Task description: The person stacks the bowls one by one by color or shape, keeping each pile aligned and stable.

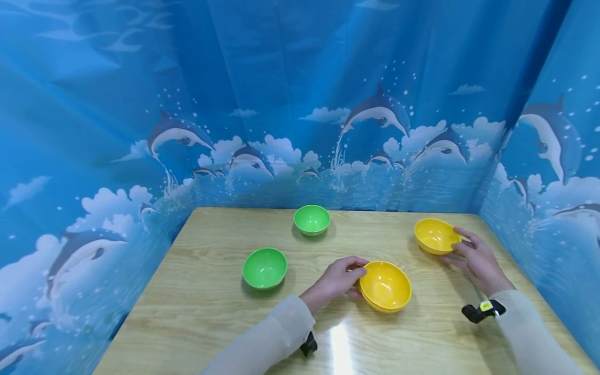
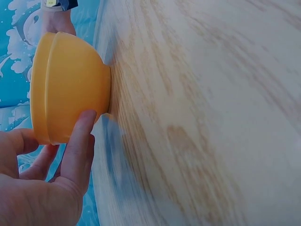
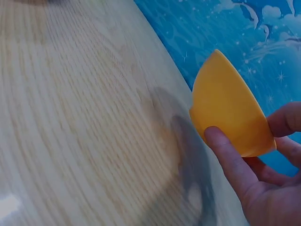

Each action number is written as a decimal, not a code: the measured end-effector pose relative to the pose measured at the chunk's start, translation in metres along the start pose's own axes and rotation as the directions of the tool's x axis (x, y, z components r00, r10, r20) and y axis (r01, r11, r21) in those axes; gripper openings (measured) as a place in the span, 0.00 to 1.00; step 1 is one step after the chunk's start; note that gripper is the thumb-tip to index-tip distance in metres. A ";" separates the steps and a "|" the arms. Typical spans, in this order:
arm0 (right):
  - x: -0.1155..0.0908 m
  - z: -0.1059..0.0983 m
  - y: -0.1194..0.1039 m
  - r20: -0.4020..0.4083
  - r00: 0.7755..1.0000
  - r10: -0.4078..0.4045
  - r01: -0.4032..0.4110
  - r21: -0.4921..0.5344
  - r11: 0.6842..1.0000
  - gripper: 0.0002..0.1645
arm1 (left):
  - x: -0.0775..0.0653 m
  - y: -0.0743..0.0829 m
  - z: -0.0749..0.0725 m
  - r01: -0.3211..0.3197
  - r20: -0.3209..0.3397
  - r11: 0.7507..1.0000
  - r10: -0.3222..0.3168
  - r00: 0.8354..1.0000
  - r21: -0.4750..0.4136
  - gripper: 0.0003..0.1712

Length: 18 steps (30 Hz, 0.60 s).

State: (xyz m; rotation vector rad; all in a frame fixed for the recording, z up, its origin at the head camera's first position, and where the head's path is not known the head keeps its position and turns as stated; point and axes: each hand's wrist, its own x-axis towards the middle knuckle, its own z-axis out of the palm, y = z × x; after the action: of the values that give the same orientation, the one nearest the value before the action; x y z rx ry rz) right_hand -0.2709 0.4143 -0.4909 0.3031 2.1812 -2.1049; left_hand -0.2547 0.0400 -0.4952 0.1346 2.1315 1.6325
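Two nested yellow bowls (image 1: pixel 385 286) stand upright on the wooden table, one inside the other, their doubled rim showing in the left wrist view. My left hand (image 1: pixel 338 279) grips their left side, thumb at the rim and fingers (image 2: pixel 81 141) against the outer wall. Farther back on the right, my right hand (image 1: pixel 480 263) holds a single yellow bowl (image 3: pixel 228 108) by its right side. One finger presses under its wall, with the thumb by the rim. This bowl looks tilted, and its shadow lies apart from its base in the right wrist view.
One green bowl (image 1: pixel 265 269) sits left of my left hand. Another green bowl (image 1: pixel 312 220) stands near the back edge of the table (image 1: pixel 197 291). A blue dolphin-print curtain (image 1: pixel 281 104) hangs behind the table and along both sides.
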 end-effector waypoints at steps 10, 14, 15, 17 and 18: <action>-0.012 0.013 -0.007 0.063 0.998 -0.019 0.023 -0.055 0.998 0.44 | -0.001 0.000 0.000 -0.001 0.004 1.000 0.001 1.000 0.001 0.14; -0.018 0.019 -0.010 0.078 0.997 -0.026 0.033 -0.095 0.995 0.43 | -0.001 0.000 0.001 -0.003 0.002 1.000 0.003 1.000 -0.003 0.14; -0.019 0.020 -0.012 0.083 0.996 -0.027 0.035 -0.097 0.995 0.43 | -0.001 0.000 0.001 -0.003 0.001 1.000 0.003 1.000 -0.004 0.13; -0.022 0.024 -0.014 0.093 0.995 -0.027 0.038 -0.111 0.993 0.43 | -0.001 0.000 0.001 0.001 -0.001 1.000 -0.001 1.000 -0.010 0.13; -0.023 0.025 -0.014 0.095 0.995 -0.026 0.038 -0.121 0.992 0.43 | -0.001 0.000 0.001 0.002 -0.001 1.000 -0.002 1.000 -0.010 0.13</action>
State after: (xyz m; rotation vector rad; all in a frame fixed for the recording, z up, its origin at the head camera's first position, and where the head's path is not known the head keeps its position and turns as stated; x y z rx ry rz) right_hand -0.2535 0.3872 -0.4733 0.1569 2.2626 -1.9473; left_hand -0.2537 0.0405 -0.4953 0.1287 2.1239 1.6424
